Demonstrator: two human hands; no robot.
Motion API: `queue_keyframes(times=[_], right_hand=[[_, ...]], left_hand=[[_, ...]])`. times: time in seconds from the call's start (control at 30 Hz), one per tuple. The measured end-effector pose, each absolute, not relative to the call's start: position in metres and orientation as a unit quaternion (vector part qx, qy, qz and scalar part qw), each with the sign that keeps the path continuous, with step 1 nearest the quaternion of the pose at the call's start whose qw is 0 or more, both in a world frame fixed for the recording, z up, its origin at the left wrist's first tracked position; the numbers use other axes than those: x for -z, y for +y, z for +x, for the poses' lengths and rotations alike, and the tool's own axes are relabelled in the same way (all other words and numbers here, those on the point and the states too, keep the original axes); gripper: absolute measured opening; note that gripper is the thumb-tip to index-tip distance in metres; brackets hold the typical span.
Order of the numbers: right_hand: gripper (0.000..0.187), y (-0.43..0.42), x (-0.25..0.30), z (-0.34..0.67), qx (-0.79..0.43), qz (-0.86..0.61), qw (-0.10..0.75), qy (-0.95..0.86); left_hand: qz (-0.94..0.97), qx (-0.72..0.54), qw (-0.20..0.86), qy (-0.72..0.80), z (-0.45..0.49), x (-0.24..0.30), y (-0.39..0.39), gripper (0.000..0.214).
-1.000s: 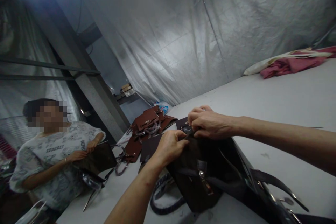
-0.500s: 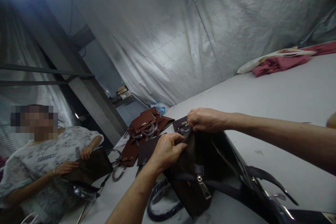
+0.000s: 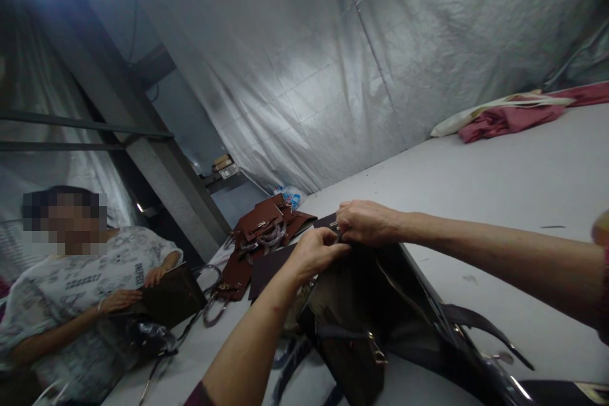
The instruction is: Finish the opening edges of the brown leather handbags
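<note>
A dark brown handbag (image 3: 371, 304) lies on its side on the grey table (image 3: 499, 190), with dark straps and a metal buckle at its front. My left hand (image 3: 314, 256) is closed on the bag's far top edge. My right hand (image 3: 367, 223) is closed in a pinch on the same edge, next to a small metal fitting. The two hands touch each other above the bag's opening.
A pile of reddish-brown bags (image 3: 259, 235) with handles lies further along the table. A person in a printed white shirt (image 3: 71, 292) at the left holds another dark bag (image 3: 166, 298). Pink and white cloth (image 3: 509, 115) lies at the far right. Silver sheeting hangs behind.
My left hand has moved up to meet my right hand at the bag's edge. The bag has tipped, so its front and buckle now sit lower in view.
</note>
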State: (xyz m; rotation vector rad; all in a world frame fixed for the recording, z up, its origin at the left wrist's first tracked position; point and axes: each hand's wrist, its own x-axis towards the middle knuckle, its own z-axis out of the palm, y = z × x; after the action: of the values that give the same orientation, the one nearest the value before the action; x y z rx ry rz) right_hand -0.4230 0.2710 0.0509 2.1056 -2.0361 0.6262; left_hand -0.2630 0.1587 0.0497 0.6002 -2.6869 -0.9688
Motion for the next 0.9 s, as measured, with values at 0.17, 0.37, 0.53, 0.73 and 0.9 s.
queue_keyframes(times=[0.17,0.37,0.53,0.73,0.9], right_hand=[[0.027,0.290,-0.064,-0.442,-0.301,0.689,0.067,-0.656],[0.004,0.299,-0.060,-0.446,-0.291,0.678,0.079,-0.670],[0.007,0.294,-0.052,-0.435,-0.246,0.658,0.095,-0.705],[0.009,0.295,-0.053,-0.435,-0.218,0.655,0.103,-0.716],[0.012,0.295,-0.052,-0.435,-0.208,0.664,0.101,-0.711]], left_hand=[[0.223,0.351,0.152,-0.897,-0.271,-0.042,0.155,0.014],[0.257,0.333,0.154,-0.894,-0.268,-0.045,0.164,0.012],[0.258,0.323,0.153,-0.898,-0.271,-0.045,0.168,0.015],[0.256,0.344,0.160,-0.889,-0.272,-0.046,0.169,0.004],[0.253,0.379,0.150,-0.878,-0.273,-0.043,0.167,0.023]])
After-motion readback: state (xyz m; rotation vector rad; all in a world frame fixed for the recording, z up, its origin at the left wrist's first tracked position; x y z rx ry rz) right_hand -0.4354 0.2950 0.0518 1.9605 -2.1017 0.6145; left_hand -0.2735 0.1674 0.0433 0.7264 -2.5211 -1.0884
